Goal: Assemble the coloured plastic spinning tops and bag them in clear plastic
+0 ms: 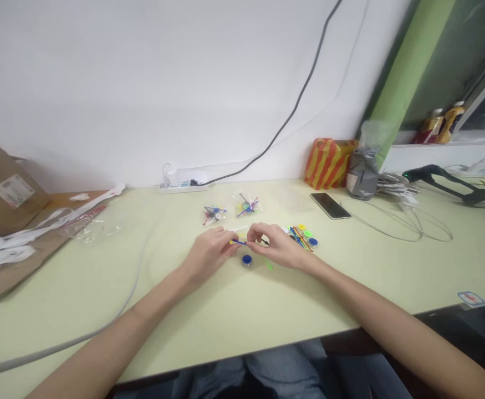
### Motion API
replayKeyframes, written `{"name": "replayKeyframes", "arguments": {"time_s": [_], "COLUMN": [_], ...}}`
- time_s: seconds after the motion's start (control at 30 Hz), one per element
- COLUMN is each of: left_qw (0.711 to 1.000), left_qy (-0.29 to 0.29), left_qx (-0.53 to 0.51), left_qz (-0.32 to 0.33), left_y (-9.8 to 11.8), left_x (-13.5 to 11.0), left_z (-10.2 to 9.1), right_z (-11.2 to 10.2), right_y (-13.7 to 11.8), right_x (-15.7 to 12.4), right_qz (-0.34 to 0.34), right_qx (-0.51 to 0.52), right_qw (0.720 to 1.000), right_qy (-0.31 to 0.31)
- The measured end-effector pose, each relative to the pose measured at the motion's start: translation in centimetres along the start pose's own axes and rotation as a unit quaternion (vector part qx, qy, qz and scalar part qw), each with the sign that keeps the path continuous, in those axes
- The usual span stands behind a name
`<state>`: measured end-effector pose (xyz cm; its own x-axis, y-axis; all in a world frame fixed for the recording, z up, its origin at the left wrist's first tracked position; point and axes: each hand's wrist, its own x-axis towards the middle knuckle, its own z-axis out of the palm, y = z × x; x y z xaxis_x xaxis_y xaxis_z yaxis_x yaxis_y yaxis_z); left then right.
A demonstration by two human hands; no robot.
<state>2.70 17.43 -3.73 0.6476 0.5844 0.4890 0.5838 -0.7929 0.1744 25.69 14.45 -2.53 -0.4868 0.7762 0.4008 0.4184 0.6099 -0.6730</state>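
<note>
One thin blue stick [239,242], pinched between the fingertips of left hand [211,246] and right hand [276,245], is above mid-desk [234,316], blue-topped disc [247,260] nearby, broad surface stretching to the front edge.

A long desk [209,321], power strip [179,189] and phone [330,205] suggest an office-like workplace

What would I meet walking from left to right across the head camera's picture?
Brown paper bag, left hand, little blue-topped round piece, right hand, phone, black curved device.
</note>
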Motion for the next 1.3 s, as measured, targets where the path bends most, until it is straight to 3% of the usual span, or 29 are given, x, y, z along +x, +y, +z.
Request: {"name": "replayKeyframes", "arguments": {"time_s": [0.13, 0.33, 0.6, 0.73, 0.87, 1.13, 1.3], "left_qw": [1.000, 0.996, 0.986, 0.984, 0.984, 0.978, 0.977], "left_qy": [-0.004, -0.074, -0.144, -0.147, -0.151, -0.180, -0.184], "left_qx": [-0.004, -0.050, -0.066, -0.038, -0.008, -0.051, 0.007], "left_qz": [0.014, 0.015, 0.048, 0.093, 0.094, 0.093, 0.110], "left_y": [-0.4, -0.2, 0.5, 0.6, 0.5, 0.3, 0.9], "left_x": [0.1, 0.1, 0.4, 0.4, 0.4, 0.3, 0.4], "left_z": [-0.3, -1.0, -1.2, -1.3, -1.4, -1.4, -1.4], "right_z": [-0.1, 0.1, 0.2, 0.3, 0.4, -0.1, 0.1], "right_y": [0.0, 1.0, 1.5, 1.4, 1.4, 0.8, 1.5], "right_x": [0.1, 0.2, 0.3, 0.3, 0.2, 0.0, 0.0], "right_qz": [0.023, 0.064, 0.097, 0.101, 0.097, 0.105, 0.111], "right_qx": [0.051, 0.057, 0.012, -0.045, -0.078, -0.048, -0.043], "right_qw": [0.998, 0.996, 0.995, 0.993, 0.991, 0.991, 0.989], "right_qy": [0.004, 0.033, -0.011, -0.039, -0.045, -0.067, -0.086]}}
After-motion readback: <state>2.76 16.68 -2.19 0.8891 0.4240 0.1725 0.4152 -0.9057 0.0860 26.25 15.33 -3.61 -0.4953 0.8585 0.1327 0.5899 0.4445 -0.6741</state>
